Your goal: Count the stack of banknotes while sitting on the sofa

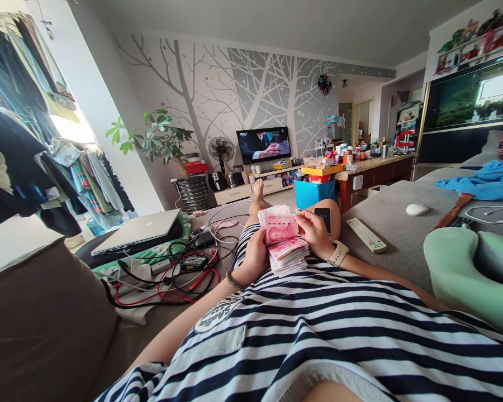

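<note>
A thick, folded stack of pink banknotes (288, 252) is held above my lap, its lower half bent toward me. My left hand (256, 252) grips the stack along its left side. With thumb and fingers, my right hand (316, 231) pinches the right edge of the front banknote (281, 228), which stands upright and shows a portrait and the number 100. A pale watch band circles my right wrist, and a braided bracelet my left. Behind the right hand, a dark phone-like device (323, 219) with digits on its screen rests against my leg.
On the sofa to the right lie a remote control (366, 234), a white mouse (417, 209) and a green neck pillow (452, 262). To the left are a laptop (138, 231) and tangled cables (193, 268). A blue bin (314, 194) stands beyond my feet.
</note>
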Demonstrator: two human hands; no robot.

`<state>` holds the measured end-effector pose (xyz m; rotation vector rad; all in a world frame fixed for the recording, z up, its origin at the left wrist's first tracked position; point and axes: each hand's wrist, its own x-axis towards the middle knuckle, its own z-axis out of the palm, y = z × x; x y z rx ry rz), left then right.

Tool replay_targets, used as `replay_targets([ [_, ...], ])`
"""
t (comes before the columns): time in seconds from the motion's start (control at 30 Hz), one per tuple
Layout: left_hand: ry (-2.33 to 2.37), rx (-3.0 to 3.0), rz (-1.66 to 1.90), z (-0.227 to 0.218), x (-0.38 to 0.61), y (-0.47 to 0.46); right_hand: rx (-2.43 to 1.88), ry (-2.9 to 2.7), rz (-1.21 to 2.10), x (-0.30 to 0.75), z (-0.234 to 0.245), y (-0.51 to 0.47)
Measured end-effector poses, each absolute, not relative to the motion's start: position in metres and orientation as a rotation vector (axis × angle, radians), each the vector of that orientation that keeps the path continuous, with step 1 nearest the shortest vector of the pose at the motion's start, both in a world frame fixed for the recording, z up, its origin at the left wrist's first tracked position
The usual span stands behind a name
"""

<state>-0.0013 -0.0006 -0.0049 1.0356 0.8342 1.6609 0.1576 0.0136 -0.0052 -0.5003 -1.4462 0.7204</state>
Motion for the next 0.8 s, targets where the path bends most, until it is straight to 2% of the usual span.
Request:
replay_targets([
  [0.27,0.802,1.113,1.665,-0.011,-0.005,0.006,-0.493,-1.444,0.721,0.157,-0.009,0.019],
  [0.8,0.859,1.073,1.633,0.003,0.002,-0.011,-0.495,-1.459,0.688,0.158,-0.008,0.018],
])
